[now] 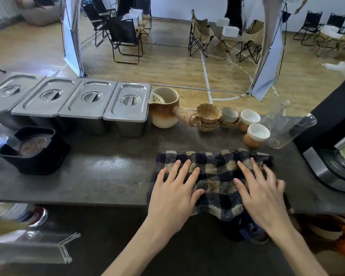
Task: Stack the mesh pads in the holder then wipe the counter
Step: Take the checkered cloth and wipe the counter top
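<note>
A dark blue and beige checked cloth lies spread on the dark grey counter, its near edge hanging over the front. My left hand presses flat on its left half, fingers apart. My right hand presses flat on its right half, fingers spread too. At the counter's left stands a black holder with round brown mesh pads stacked inside it.
Several lidded steel pans line the back left. A ceramic side-handle pot, stacked bowls, white-lined cups and glassware stand just behind the cloth. A black and steel machine sits at the right.
</note>
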`<state>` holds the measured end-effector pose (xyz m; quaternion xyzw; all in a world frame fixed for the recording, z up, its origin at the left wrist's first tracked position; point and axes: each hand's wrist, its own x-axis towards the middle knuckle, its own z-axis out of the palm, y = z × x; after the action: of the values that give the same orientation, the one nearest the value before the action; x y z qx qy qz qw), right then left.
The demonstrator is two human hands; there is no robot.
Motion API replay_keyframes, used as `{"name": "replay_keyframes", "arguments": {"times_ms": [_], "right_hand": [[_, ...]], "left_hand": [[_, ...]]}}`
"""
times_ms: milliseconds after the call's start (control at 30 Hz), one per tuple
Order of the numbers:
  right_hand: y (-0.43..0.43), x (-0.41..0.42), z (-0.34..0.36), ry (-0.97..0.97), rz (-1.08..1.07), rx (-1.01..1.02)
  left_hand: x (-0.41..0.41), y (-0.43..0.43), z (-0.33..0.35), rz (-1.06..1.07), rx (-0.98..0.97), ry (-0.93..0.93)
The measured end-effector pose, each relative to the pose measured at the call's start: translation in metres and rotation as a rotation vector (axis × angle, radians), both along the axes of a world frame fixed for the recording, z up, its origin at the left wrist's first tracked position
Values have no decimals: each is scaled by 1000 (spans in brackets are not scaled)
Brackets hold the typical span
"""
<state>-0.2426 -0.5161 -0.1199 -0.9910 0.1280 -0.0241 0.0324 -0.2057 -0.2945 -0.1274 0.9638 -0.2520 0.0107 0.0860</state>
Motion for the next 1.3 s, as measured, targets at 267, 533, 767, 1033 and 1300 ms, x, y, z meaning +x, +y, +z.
{"name": "replay_keyframes", "arguments": {"times_ms": [267, 533, 767, 1033, 1300], "right_hand": [[91, 15, 1, -36, 65, 45], [179, 36, 1, -103, 200, 97], [172, 56, -3, -148, 174, 98], [127, 63, -4, -130, 143, 30], [67, 40, -6, -135, 44, 3]], "left_hand": [[10, 88, 0, 83, 85, -12], [19, 168, 2, 229, 198, 47], [36, 163, 0, 308, 243, 34], [58, 126, 4, 230, 191, 50], [54, 67, 5, 93, 118, 67]]}}
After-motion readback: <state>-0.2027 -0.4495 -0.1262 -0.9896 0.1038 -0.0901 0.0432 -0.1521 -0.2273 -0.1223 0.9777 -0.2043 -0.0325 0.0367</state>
